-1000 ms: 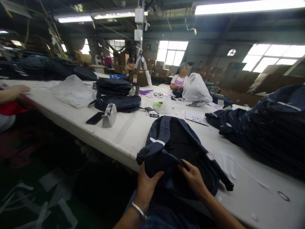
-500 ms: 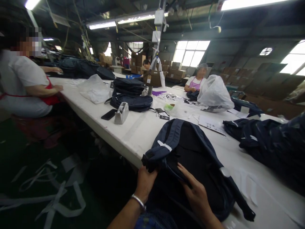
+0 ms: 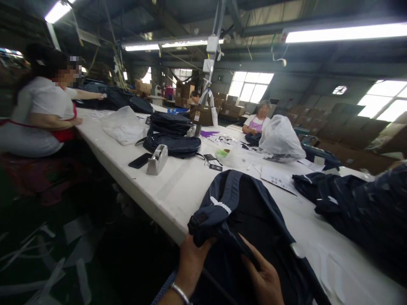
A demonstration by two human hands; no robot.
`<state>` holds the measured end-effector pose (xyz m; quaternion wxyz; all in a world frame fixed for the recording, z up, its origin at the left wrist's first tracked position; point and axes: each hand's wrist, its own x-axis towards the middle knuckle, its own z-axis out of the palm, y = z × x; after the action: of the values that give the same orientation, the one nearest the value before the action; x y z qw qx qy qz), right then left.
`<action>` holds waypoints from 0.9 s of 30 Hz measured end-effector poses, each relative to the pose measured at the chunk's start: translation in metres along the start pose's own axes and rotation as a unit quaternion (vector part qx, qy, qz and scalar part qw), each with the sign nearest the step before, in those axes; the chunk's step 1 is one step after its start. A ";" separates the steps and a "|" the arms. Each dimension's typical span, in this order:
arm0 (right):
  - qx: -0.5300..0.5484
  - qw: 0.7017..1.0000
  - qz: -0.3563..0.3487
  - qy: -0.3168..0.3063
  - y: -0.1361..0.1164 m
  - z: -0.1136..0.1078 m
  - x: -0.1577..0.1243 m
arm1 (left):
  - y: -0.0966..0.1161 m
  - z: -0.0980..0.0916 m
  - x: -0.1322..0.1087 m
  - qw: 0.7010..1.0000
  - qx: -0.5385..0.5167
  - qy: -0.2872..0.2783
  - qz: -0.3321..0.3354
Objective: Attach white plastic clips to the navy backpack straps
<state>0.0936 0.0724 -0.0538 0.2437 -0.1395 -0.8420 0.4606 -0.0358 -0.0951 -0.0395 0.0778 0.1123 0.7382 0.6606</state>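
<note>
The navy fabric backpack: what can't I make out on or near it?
All in the head view:
Left hand: fingertips hidden by the navy fabric backpack.
Backpack's lower end: cut off by the bottom edge.
White paper sheet: print too small.
Dark-blue fabric heap: cut off by right edge.

A dark navy backpack (image 3: 254, 207) lies on the white table (image 3: 171, 190), close to the edge, its black back panel facing up. Its left shoulder strap (image 3: 232, 190) curves down across the panel, bound with a narrow white band (image 3: 220, 205), and a black buckle (image 3: 196, 222) sits at the lower left corner. The right strap (image 3: 313, 277) carries a rounded white piece (image 3: 298, 250). The near end looks slack and folded, its details lost in shadow.
</note>
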 end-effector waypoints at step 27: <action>-0.033 0.997 -0.075 0.009 -0.021 0.032 0.029 | 0.008 0.009 0.009 0.995 -0.095 -0.012 0.025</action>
<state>0.0518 0.0512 -0.0426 0.2807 -0.0882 -0.8624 0.4119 -0.0415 -0.0830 -0.0325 0.0803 0.1306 0.6680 0.7283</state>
